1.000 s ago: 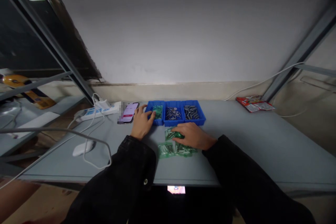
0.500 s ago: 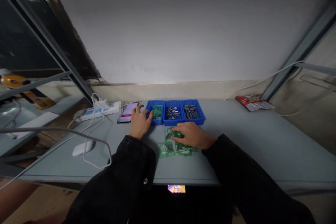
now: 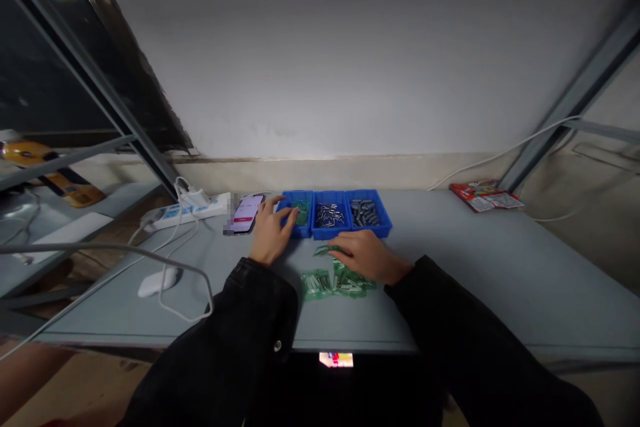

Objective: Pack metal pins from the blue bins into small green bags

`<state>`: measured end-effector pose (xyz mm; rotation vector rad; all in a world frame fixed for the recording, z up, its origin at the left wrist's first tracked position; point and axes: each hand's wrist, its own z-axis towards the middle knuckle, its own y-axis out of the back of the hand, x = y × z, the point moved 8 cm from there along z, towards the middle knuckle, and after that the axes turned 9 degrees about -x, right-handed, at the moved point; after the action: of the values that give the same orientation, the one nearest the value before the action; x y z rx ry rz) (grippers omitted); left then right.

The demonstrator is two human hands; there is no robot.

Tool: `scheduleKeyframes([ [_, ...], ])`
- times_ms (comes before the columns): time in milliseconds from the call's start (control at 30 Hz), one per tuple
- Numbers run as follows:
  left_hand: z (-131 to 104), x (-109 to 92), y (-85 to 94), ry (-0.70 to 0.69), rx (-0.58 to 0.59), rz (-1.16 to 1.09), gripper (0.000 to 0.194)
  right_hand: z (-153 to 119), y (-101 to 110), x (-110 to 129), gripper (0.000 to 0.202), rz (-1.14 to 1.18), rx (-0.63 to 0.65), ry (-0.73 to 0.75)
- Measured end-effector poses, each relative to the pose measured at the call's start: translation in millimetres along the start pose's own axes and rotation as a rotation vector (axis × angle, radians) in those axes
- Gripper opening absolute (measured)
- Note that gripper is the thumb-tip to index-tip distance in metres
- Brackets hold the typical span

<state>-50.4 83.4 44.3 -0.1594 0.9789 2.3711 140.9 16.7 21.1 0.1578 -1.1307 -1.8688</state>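
Note:
My left hand (image 3: 271, 231) is at the left blue bin (image 3: 299, 233), its fingers apart, with fingertips at the bin's left side and over the green packets (image 3: 302, 209) inside. My right hand (image 3: 367, 255) pinches a green packet (image 3: 323, 250) just in front of the middle bin. Below it, two green bags of metal parts lie on the table: one on the left (image 3: 317, 284), one on the right (image 3: 351, 283), partly under my right hand. The middle bin (image 3: 329, 234) holds thin silvery pieces; the right bin (image 3: 383, 229) holds thicker grey cylinders.
A phone (image 3: 244, 213) lies left of the bins, beside a white power strip (image 3: 175, 215) with cables. A white mouse-like object (image 3: 156, 282) rests at the left. At the back right is a red packet (image 3: 485, 196). Metal frame posts (image 3: 560, 113) stand at both sides.
My right hand has lifted the upper green packet slightly off the table. The fingers of my left hand have shifted a little over the left bin.

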Motion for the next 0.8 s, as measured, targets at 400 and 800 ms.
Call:
scheduleKeyframes([
  [400, -23.3, -82.6, -4.0, -0.354, 0.211, -0.393, 0.023, -3.7, 37.9, -12.9, 0.022, 0.025, -0.474, -0.119],
  [800, -23.5, -82.6, -3.0, -0.318, 0.186, -0.462, 0.016, 0.7, 27.1, -6.9, 0.02, 0.094, -0.31, -0.064],
])
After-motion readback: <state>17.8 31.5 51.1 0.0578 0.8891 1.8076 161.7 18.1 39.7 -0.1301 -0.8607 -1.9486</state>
